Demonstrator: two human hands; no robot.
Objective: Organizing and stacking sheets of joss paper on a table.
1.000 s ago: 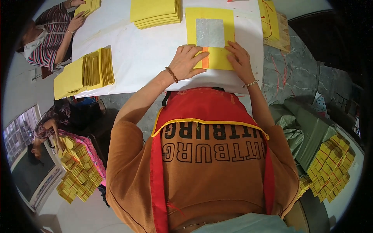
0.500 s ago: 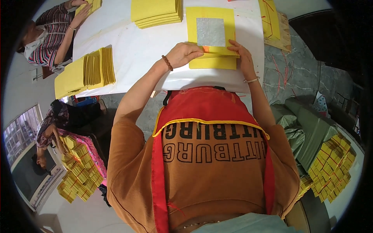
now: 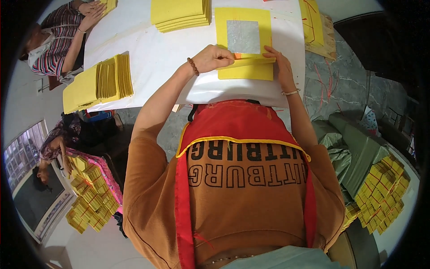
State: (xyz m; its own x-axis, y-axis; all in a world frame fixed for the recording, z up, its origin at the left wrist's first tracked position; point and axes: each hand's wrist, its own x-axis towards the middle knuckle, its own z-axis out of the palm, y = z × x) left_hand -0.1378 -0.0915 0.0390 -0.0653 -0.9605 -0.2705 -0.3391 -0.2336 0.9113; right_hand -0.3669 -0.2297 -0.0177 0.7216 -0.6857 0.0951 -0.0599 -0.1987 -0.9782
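Observation:
In front of me on the table lies yellow paper (image 3: 244,73) with a silver square (image 3: 243,36) on its upper part. A narrow band of the paper is folded over below the square, and a bit of orange shows beside the fold. My left hand (image 3: 214,59) is closed in a pinch on the left end of this band. At the band's right end, my right hand (image 3: 282,66) holds the paper edge between fingers and thumb. The thumb is partly hidden.
Stacks of folded yellow paper stand on the white table (image 3: 154,60): one stack (image 3: 101,83) at the left, another (image 3: 180,15) at the far side. A person (image 3: 56,40) handles yellow paper at left. Another works behind by a yellow pile (image 3: 94,193). Tied bundles (image 3: 383,195) lie at right.
The folded band has moved slightly away from me and now lies flatter. Both my hands stay at its ends. The person at left has brought both hands together on their paper.

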